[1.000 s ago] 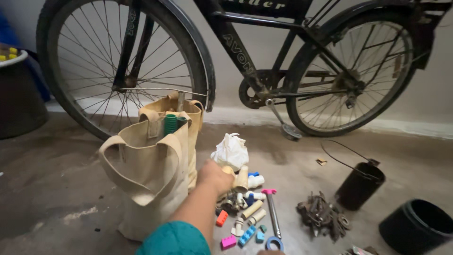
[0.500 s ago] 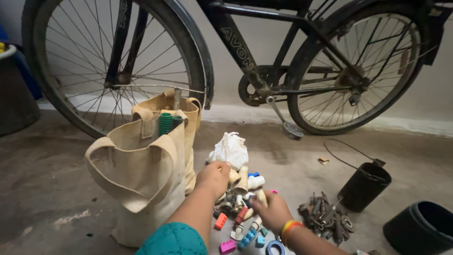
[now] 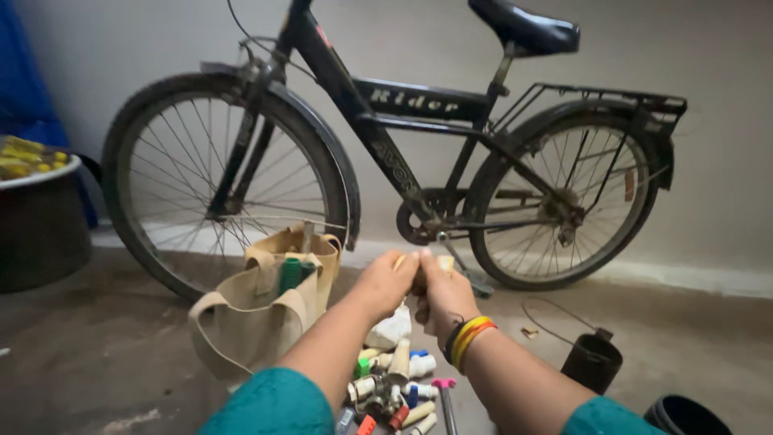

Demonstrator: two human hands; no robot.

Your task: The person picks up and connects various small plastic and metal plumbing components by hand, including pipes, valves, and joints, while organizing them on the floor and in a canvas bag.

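Note:
My left hand (image 3: 385, 282) and my right hand (image 3: 440, 296) are raised together in front of a black bicycle (image 3: 419, 153). Both pinch a small pale yellow piece (image 3: 444, 263) between the fingertips; most of it is hidden by my fingers. My right wrist wears yellow and orange bangles (image 3: 467, 337). Below my hands lies a pile of small plastic fittings and tools (image 3: 394, 387) on the concrete floor, with a crumpled white bag (image 3: 390, 329) at its far edge.
A beige cloth bag (image 3: 266, 314) with a green-handled tool in it stands left of the pile. A small black can (image 3: 592, 362) and a black tub (image 3: 684, 415) sit at the right. A dark pot (image 3: 36, 225) with a yellow-filled tray is far left.
Both hands have lifted from the pile and come together at chest height on a small piece. The view has tilted upward, showing the whole bicycle.

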